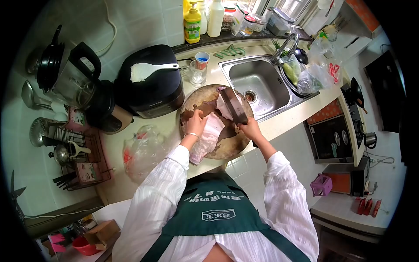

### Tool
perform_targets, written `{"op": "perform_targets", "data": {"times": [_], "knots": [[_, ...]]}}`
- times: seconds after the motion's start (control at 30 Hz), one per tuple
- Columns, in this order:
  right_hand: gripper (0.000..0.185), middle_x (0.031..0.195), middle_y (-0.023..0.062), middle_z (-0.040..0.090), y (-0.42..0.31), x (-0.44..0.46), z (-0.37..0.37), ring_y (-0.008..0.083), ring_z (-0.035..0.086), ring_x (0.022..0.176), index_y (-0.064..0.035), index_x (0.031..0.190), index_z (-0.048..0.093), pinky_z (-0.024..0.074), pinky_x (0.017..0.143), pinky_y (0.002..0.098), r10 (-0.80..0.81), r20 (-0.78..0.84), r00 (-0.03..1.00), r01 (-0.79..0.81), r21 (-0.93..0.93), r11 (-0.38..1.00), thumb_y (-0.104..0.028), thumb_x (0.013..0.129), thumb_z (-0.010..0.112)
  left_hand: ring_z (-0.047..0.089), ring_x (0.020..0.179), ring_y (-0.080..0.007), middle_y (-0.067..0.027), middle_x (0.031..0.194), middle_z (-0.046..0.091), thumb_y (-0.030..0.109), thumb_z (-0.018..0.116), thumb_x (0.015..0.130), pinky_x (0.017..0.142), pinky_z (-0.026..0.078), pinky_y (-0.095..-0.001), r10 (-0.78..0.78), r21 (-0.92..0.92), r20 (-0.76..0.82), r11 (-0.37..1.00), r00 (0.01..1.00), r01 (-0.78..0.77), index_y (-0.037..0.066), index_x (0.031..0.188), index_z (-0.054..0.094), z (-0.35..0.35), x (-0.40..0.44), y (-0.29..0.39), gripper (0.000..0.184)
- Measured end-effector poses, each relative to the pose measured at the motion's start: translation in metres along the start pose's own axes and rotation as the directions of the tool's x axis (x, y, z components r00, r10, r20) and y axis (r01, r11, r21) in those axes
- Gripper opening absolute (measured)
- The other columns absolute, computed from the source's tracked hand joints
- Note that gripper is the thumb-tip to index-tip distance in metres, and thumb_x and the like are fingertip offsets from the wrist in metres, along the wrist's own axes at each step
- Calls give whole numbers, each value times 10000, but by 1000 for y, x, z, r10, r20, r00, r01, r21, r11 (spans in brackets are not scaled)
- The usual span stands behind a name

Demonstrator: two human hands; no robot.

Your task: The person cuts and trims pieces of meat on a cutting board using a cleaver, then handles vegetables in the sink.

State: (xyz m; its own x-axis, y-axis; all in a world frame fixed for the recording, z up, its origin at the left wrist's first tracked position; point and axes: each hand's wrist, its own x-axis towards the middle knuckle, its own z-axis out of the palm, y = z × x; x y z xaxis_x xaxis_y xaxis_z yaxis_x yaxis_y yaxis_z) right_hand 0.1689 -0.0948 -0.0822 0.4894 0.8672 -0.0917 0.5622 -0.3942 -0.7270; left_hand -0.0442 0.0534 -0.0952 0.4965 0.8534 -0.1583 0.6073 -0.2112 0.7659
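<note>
A round wooden chopping board (220, 152) lies on the counter in front of me. A long, pale pink slab of pork (210, 136) rests on it, its near end over the board's edge. My left hand (196, 124) is closed on the left side of this slab, fingers bent. In my right hand (250, 129) is the handle of a cleaver (233, 105), its broad dark blade pointing away from me. Another piece of pork (223, 107) lies by the blade, partly hidden under it.
A steel sink (257, 81) is set into the counter right of the board. Behind the board stand a glass mug (197, 75) and a black rice cooker (150, 87) with a rice paddle (152, 69) on top. Left lies a clear plastic bag (146, 150), near a blender (72, 83).
</note>
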Motion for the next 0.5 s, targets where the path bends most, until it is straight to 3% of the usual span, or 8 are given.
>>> {"op": "perform_targets", "data": {"times": [0.07,0.1,0.17,0.23,0.27,0.33,0.37,0.5], "knots": [[196,726,143,670,-8,-4,-4,253,657,670,-8,916,668,499,645,357,28,14,1000,-29,54,998,-121,757,677,630,732,-310,-120,811,655,238,660,823,631,478,-420,-9,27,-45,1000,999,10,90,1043,525,-1,-2,-3,298],[196,726,143,670,-11,-5,-4,253,657,670,-8,916,668,499,645,357,27,15,1000,-28,54,998,-121,757,677,623,796,-300,-113,872,650,225,662,811,661,479,-410,33,85,-48,996,998,-29,86,1024,536,-3,-5,-2,284],[162,740,182,659,-17,-6,-3,323,656,709,-22,897,664,495,650,386,52,-31,998,-55,-106,993,-117,766,659,617,861,-291,-105,933,645,213,664,800,691,480,-400,73,142,-53,988,996,-65,83,1005,546,-6,-16,-2,270],[157,752,201,650,-30,-14,-1,357,643,733,-30,903,654,493,655,410,-16,-35,999,10,-171,985,-112,770,644,555,1026,-297,-100,1079,604,199,669,770,848,445,-400,405,281,-123,890,906,-360,85,1012,575,-16,-42,11,284],[154,765,219,641,-39,-18,-1,390,631,757,-37,909,645,490,660,435,-81,-38,996,70,-234,970,-108,774,628,555,1026,-297,-100,1079,604,199,669,770,848,445,-400,407,281,-122,889,905,-362,85,1012,575,-18,-51,15,284],[182,743,204,639,-73,-31,0,405,625,736,-79,931,609,486,673,494,-134,18,991,132,-335,933,-61,755,567,492,1123,-324,-116,1167,568,224,658,768,987,358,-425,625,272,29,746,780,-607,78,1063,599,-17,-68,16,334],[189,728,192,634,-75,-32,8,395,622,715,-96,957,603,484,649,487,-142,53,988,152,-386,910,-86,770,578,493,1129,-327,-132,1159,578,299,640,791,1038,308,-443,604,288,71,750,794,-595,61,1135,592,-8,-69,9,422],[160,667,155,620,-77,-39,31,353,628,642,-101,947,568,482,562,466,-162,172,972,232,-558,797,-110,787,561,500,1132,-325,-160,1159,594,434,628,786,1041,303,-438,523,367,181,750,833,-550,29,1162,587,-7,-72,8,555]]}}
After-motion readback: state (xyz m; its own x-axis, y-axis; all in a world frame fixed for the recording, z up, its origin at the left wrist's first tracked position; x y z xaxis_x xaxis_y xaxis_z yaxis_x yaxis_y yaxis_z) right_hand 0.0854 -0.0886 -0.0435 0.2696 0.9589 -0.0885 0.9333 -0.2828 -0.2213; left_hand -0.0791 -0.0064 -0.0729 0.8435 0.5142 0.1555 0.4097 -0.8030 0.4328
